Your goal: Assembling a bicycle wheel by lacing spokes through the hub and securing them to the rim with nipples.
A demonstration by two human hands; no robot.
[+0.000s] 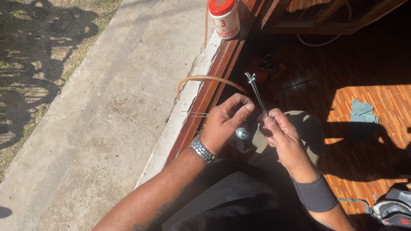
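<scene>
While you sit in the doorway over the wood floor (364, 107), your right hand (280, 132) pinches a thin metal rod (257, 92) upright between its fingers, and your left hand (224, 122) curls beside it, fingers closed on a small bottle (242, 133). A concrete path (120, 107) lies left of the sill (209, 85), where a red-capped jar (224, 18) stands; a blue rag (363, 112) lies in the sun.

Outdoors on my left: cracked concrete path (111, 107) in hard sun, a dry grass strip (30, 64) beyond it with tree shadows. A red-brown wooden sill (214, 77) runs diagonally beside me. On my right, parquet floor (364, 111), mostly in shade with bright sun patches. A wooden frame (338, 25) stands at the top right.
</scene>
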